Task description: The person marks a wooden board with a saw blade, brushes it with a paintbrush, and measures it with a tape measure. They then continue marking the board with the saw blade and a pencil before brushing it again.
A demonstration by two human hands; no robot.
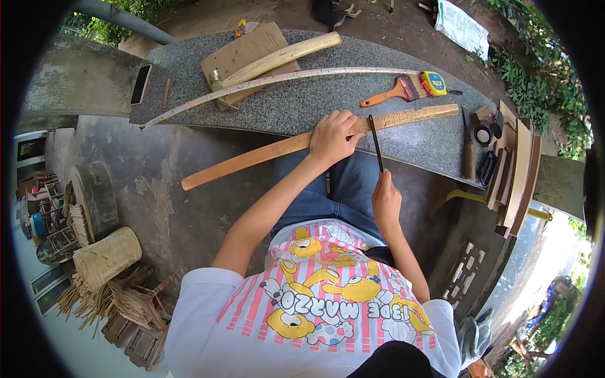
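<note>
My left hand (334,137) is closed around a long wooden strip (252,159) near its middle. The strip slants up to the right, its right part over the edge of a grey granite table (302,101) and its left part out over the floor. In my right hand (386,198) is a slim dark bar that looks like a file (376,143). Its upper end crosses the strip just right of my left hand; my fingers hide its lower end. A paintbrush (386,93) and a yellow tape measure (433,83) lie beyond the strip.
A thin curved strip (283,77), a peeled wooden pole (283,58) and cardboard (242,47) lie on the table. At left is a phone (141,84). A wood-handled tool (469,157) and stacked boards (518,170) sit right. A woven roll (108,257) stands on the floor.
</note>
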